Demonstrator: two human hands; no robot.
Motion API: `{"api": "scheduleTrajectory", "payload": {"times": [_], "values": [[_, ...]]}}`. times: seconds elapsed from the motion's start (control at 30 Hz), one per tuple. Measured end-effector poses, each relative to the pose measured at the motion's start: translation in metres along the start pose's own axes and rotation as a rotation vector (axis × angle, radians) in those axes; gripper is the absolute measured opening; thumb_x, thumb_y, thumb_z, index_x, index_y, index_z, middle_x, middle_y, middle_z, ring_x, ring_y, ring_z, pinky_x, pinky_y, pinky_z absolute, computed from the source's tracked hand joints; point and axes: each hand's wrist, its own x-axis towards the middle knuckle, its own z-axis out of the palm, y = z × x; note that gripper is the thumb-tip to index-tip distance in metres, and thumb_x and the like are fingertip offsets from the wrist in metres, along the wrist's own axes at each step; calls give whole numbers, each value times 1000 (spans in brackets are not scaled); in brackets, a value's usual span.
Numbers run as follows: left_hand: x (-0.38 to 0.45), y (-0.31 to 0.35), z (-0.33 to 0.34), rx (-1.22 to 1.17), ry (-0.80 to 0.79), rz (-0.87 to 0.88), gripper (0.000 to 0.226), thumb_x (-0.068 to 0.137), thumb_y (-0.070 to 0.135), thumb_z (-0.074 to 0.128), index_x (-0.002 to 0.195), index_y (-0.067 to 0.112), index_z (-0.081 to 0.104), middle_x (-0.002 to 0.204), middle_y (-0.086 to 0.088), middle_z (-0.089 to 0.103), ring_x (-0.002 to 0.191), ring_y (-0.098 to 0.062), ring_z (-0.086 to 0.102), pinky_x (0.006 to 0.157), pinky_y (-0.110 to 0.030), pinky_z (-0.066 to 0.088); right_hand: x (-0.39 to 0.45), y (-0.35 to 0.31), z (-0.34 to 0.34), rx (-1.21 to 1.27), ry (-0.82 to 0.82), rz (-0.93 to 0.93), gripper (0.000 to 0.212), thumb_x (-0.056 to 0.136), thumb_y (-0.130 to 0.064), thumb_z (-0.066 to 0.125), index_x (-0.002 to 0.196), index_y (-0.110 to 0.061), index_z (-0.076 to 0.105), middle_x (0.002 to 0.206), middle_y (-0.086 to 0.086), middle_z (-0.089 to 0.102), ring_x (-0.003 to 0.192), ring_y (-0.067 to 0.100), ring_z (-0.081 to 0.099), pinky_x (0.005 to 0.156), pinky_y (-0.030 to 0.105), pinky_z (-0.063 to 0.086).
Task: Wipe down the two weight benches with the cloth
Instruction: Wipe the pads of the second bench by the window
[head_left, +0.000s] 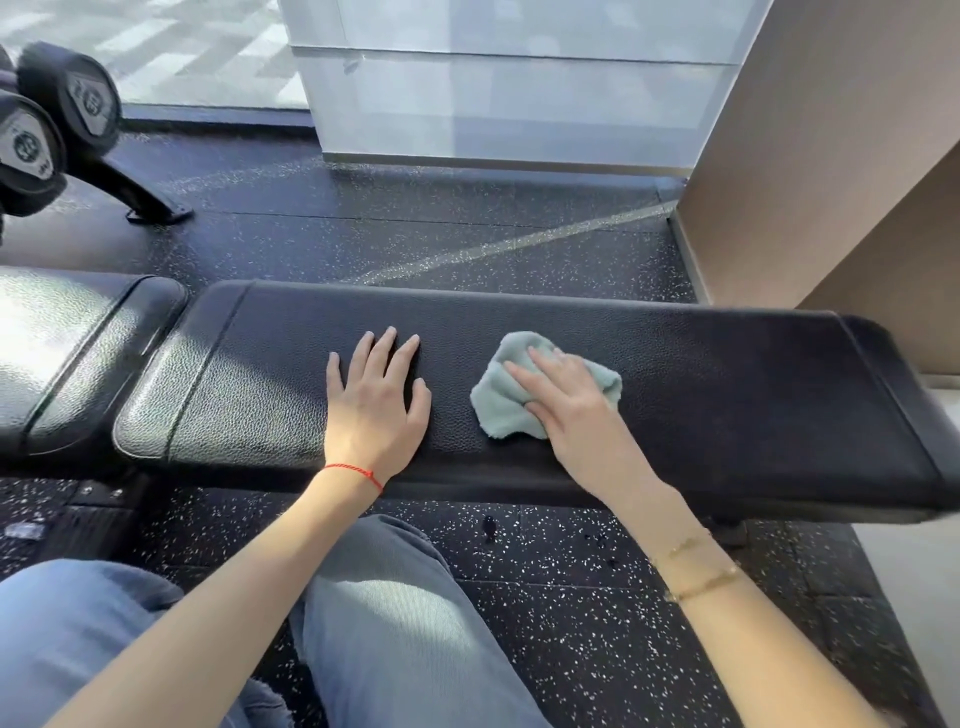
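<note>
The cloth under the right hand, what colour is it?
Pale mint green cloth, seen clearly in the head view.

the end caps of two dumbbells at upper left carry round badges with markings, but they are too blurred and small to read. no other text, label or number can be made out.

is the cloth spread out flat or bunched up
Bunched up. The pale green cloth lies crumpled in folds on the bench pad under the right hand, whose fingers press it down.
</note>
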Motion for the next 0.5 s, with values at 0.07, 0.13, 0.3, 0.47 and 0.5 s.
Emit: {"api": "scheduleTrajectory", "payload": {"times": [0.07,0.13,0.3,0.47,0.5], "values": [[0,-1,0,-1,-3,4,57,92,43,27,146,28,38,156,0,33,147,-19,19,120,-51,10,-22,2,-11,-6,-22,-50,42,99,-15,45,140,-25,45,150,-1,38,140,16,29,119,29,14],[0,-3,0,2,-5,5,56,93,43,28,146,28,37,156,1,32,147,-19,19,120,-51,10,-38,12,-25,33,-22,-14,45,99,-15,45,142,-28,43,151,-7,35,142,9,26,119,23,12],[0,-1,1,10,0,-4,57,92,44,28,145,28,38,155,1,33,147,-19,20,119,-51,10,-14,54,-40,62,43,156,48,98,-11,47,142,-30,43,154,-2,32,143,14,23,118,22,9],[0,-3,1,-11,-10,2,57,92,44,28,145,28,39,156,1,32,147,-18,20,120,-48,8,32,53,-21,72,25,156,45,99,-17,46,142,-30,43,154,3,32,145,24,22,120,33,8],[0,-4,0,-19,-7,0,57,92,43,28,145,27,40,156,1,33,147,-19,20,120,-48,8,35,44,-15,85,3,118,45,99,-17,46,142,-30,43,154,3,33,145,24,22,121,37,10]]}}
